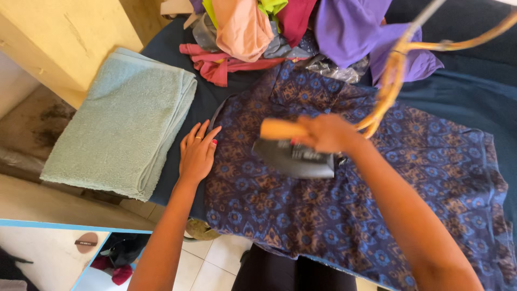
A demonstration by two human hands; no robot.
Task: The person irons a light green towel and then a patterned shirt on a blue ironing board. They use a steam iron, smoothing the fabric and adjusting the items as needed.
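A dark blue garment with a brown and blue pattern (344, 205) lies spread flat on a dark blue padded surface (463, 97). My right hand (326, 133) grips the pale wooden handle of a dark iron (293, 159) that rests on the garment. The iron's yellowish cord (390, 81) loops up behind my wrist. My left hand (197, 152) lies flat, fingers together, on the garment's left edge beside the iron.
A folded light green towel (126, 121) lies at the left of the surface. A heap of clothes, peach (242, 27), purple (350, 27), red and pink, is piled at the back. A yellow wall (64, 32) stands at the far left; tiled floor shows below.
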